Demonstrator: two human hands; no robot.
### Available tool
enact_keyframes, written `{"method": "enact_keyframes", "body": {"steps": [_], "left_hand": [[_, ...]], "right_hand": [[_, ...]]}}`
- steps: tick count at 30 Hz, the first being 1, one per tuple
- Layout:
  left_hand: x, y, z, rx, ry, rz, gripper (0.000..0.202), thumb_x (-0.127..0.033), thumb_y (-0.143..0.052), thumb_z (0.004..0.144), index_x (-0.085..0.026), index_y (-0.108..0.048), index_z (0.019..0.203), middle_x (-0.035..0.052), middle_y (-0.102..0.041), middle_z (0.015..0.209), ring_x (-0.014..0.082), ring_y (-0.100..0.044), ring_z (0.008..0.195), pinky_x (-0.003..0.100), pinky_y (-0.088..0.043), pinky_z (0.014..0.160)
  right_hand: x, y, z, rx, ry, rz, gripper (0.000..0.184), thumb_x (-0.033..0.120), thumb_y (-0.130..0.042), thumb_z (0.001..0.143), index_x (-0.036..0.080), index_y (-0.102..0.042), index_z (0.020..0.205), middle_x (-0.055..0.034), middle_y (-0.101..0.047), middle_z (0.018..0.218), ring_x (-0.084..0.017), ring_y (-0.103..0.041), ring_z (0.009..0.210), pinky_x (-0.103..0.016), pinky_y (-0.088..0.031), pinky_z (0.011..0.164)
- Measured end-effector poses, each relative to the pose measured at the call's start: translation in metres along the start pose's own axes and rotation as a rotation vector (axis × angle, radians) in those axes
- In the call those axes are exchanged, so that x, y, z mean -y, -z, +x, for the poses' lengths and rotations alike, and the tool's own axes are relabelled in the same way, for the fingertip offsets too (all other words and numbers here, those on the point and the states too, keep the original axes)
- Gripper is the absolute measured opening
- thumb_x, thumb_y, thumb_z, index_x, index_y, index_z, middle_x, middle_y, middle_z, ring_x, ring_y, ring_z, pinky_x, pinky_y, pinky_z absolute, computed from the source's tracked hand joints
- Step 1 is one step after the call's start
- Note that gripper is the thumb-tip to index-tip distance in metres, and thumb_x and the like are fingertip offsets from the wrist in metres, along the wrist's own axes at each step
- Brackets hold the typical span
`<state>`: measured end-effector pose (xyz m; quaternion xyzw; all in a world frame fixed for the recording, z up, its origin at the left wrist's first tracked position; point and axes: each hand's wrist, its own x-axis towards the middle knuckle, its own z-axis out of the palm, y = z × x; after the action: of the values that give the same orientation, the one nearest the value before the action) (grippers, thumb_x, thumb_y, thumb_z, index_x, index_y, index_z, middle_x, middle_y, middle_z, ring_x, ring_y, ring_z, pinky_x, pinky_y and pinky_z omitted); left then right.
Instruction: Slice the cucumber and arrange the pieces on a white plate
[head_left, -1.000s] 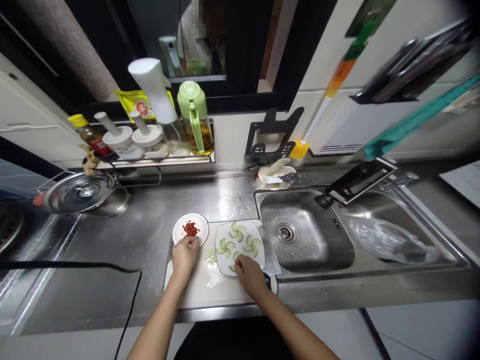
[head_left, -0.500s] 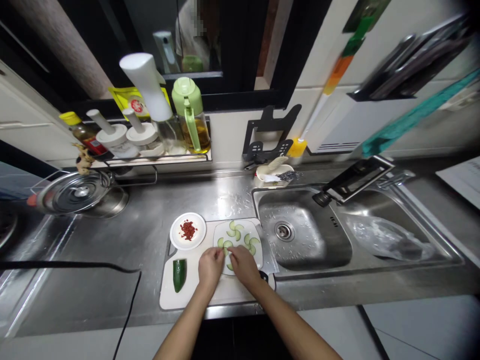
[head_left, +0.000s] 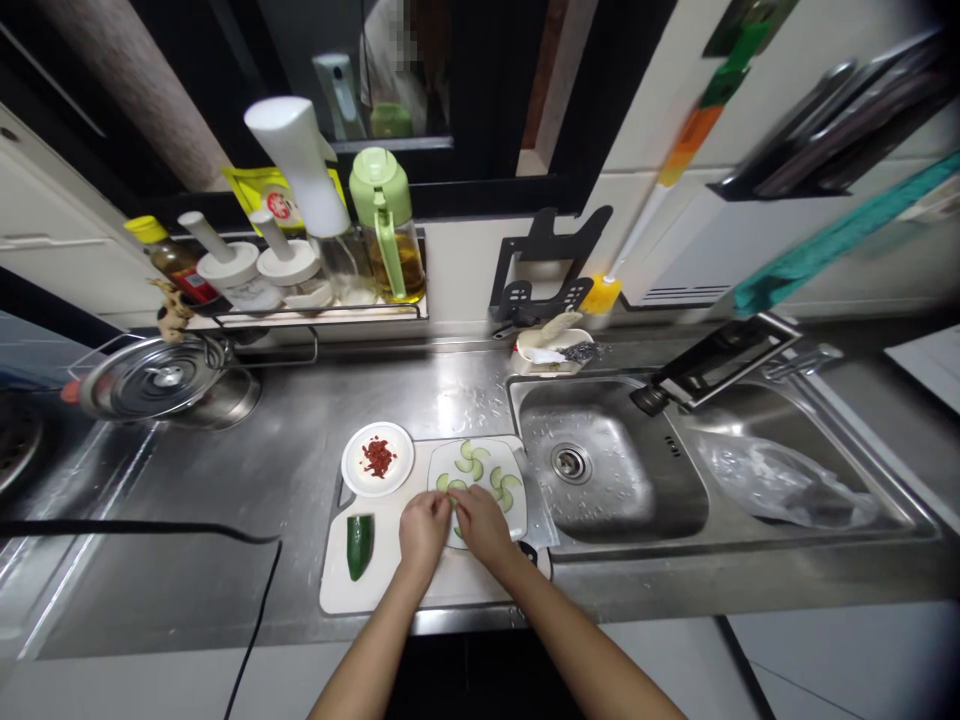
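Note:
On a squarish white plate (head_left: 517,525) lie pale green cucumber slices (head_left: 472,458), fanned out in small groups. Over the plate's left part, my left hand (head_left: 424,528) and my right hand (head_left: 481,522) meet almost fingertip to fingertip. Both are closed in a pinch at a cucumber slice (head_left: 451,500), which the fingers mostly cover. A dark green piece of cucumber (head_left: 360,546) rests on the white cutting board (head_left: 339,590), left of my hands. Behind it, a round white plate (head_left: 349,478) bears chopped red bits (head_left: 378,458).
To the right is a double steel sink (head_left: 630,500) with a faucet (head_left: 712,365) and a plastic bag (head_left: 780,480). A black handle (head_left: 528,552) pokes out beside the plate. Seasoning bottles (head_left: 386,230) line a rack at the back; a lidded pot (head_left: 165,385) stands left.
The view has shifted very slightly. My hands stay pinched together over the plate's left part, with hardly any movement, and the cucumber slices in view lie as before.

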<state>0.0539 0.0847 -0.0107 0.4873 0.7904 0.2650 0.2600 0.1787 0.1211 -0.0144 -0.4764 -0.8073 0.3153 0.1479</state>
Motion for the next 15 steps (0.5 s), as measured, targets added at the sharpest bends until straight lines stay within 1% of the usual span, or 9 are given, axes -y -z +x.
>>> {"method": "enact_keyframes", "body": {"steps": [7, 15], "left_hand": [[0.0008, -0.0013, 0.0009, 0.004, 0.01, 0.003, 0.022, -0.027, -0.049, 0.08, -0.018, -0.068, 0.074, 0.0047, -0.068, 0.076, 0.016, -0.06, 0.072, 0.026, -0.041, 0.071], [-0.0018, 0.0025, 0.0003, 0.004, 0.007, -0.015, 0.021, -0.026, -0.05, 0.08, -0.019, -0.069, 0.074, 0.0046, -0.069, 0.076, 0.0163, -0.06, 0.073, 0.026, -0.041, 0.072]], "right_hand": [[-0.0013, -0.0034, 0.0007, -0.001, -0.017, -0.002, 0.035, 0.009, -0.043, 0.081, 0.021, -0.063, 0.107, -0.0052, -0.059, 0.086, -0.019, -0.051, 0.085, -0.028, -0.038, 0.078], [-0.001, -0.0048, 0.0009, -0.006, -0.019, -0.016, 0.034, 0.01, -0.043, 0.082, 0.018, -0.063, 0.108, -0.0067, -0.06, 0.087, -0.019, -0.051, 0.085, -0.029, -0.039, 0.077]]}}
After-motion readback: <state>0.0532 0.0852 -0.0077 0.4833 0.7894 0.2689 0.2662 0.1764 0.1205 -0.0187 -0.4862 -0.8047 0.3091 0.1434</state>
